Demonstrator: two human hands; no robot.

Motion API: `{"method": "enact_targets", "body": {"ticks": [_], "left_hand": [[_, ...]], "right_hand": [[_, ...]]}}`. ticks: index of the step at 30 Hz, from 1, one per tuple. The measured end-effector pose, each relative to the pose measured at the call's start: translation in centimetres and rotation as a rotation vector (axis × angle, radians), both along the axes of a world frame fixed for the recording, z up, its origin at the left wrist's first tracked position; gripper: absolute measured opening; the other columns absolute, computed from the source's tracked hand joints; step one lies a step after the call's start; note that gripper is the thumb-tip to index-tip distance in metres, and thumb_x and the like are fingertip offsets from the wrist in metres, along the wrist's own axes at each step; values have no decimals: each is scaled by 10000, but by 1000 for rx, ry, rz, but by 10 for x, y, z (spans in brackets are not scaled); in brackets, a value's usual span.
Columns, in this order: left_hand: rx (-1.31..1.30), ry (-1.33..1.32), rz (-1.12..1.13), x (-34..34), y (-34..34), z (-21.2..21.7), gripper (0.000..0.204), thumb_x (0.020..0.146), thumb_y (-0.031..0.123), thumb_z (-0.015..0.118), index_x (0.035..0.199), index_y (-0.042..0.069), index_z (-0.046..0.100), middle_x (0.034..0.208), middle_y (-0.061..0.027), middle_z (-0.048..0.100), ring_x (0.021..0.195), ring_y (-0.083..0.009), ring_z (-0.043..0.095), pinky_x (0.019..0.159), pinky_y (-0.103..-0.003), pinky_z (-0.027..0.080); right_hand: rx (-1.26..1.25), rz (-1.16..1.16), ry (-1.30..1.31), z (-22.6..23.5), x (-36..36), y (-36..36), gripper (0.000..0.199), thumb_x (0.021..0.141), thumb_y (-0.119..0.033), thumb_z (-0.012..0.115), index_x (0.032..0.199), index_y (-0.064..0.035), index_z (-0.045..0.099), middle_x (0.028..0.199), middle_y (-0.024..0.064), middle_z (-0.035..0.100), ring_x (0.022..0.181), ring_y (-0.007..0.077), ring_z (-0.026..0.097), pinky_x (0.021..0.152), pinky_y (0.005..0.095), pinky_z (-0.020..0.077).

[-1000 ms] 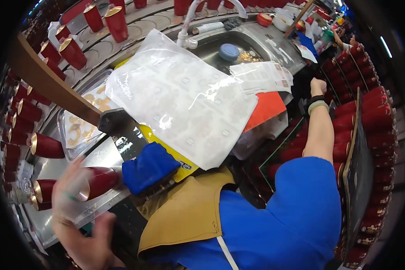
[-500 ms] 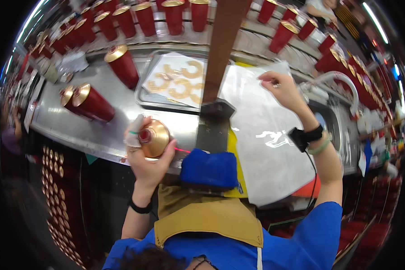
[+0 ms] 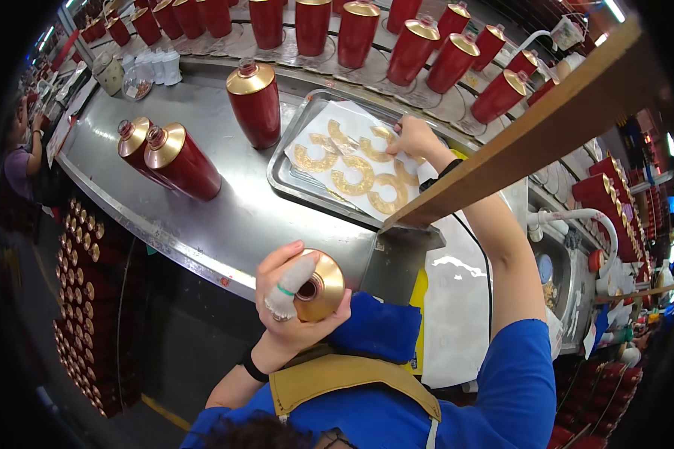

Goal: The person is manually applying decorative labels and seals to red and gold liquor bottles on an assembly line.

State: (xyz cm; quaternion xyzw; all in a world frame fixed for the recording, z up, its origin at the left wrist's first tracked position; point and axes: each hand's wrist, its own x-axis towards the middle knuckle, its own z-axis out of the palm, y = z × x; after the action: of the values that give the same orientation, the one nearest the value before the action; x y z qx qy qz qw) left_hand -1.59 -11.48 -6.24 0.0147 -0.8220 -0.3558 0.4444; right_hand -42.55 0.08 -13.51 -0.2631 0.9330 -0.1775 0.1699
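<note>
My left hand [image 3: 292,295], with a pale wrap on one finger held by a green band, is closed round a red bottle. The bottle's gold shoulder [image 3: 326,295] and open neck face up. My right hand [image 3: 418,139] reaches over a metal tray [image 3: 277,173] and pinches the edge of a gold C-shaped decal [image 3: 374,150]; whether the decal is lifted, I cannot tell. Several more gold decals [image 3: 352,176] lie on a white sheet [image 3: 314,138] in the tray. Left of it stands a red bottle [image 3: 254,108]; two more red bottles [image 3: 180,165] stand further left.
Several red bottles [image 3: 359,37] line a curved conveyor at the back. A brown beam [image 3: 517,123] slants over the bench [image 3: 240,202]. A blue cloth [image 3: 374,329] lies before me, beside a white sheet [image 3: 460,307]. A tap [image 3: 591,215] and sink are at right.
My right hand has moved left from above the white sheet to the tray of decals and now pinches at one. The left hand still holds its bottle; the view has turned.
</note>
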Motion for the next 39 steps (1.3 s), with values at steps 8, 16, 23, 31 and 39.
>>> {"method": "enact_targets", "body": {"ticks": [8, 16, 23, 31, 39], "left_hand": [[39, -15, -26, 2, -1, -3, 713, 692, 170, 980, 1302, 24, 641, 1263, -156, 653, 1223, -346, 645, 1011, -427, 558], [458, -123, -253, 22, -16, -29, 1257, 586, 293, 1080, 1571, -7, 358, 1566, -166, 432, 1434, -302, 477, 1228, -433, 386], [627, -298, -375, 0, -30, -13, 873, 678, 245, 998, 1391, -18, 569, 1287, -117, 700, 1201, -221, 680, 1065, -382, 547], [1804, -58, -1035, -33, -30, 31, 857, 904, 657, 725, 1382, -26, 527, 1238, -208, 650, 1143, -329, 689, 968, -463, 612], [2130, 14, -1236, -42, -27, 29, 798, 978, 686, 577, 1376, -4, 524, 1266, -255, 651, 1132, -365, 706, 913, -484, 649]], "right_hand": [[-214, -71, 330, 15, 10, 7, 238, 869, -226, 797, 997, -27, 774, 832, 134, 759, 777, 250, 751, 732, 386, 579], [-631, -77, 110, 109, 119, 114, 255, 1022, -242, 721, 1010, 12, 744, 749, -22, 617, 684, 73, 548, 625, 259, 422], [-873, -376, -225, 135, 260, 182, 239, 1072, -191, 655, 1073, 32, 740, 764, -9, 590, 677, 84, 536, 628, 237, 376], [-1170, -436, -303, 146, 329, 182, 162, 1051, -103, 660, 1170, 0, 622, 877, 57, 666, 737, 145, 621, 674, 266, 474], [-1239, -308, -430, 148, 345, 159, 243, 999, -35, 688, 1219, 8, 592, 919, 82, 686, 778, 149, 639, 729, 287, 506]]}}
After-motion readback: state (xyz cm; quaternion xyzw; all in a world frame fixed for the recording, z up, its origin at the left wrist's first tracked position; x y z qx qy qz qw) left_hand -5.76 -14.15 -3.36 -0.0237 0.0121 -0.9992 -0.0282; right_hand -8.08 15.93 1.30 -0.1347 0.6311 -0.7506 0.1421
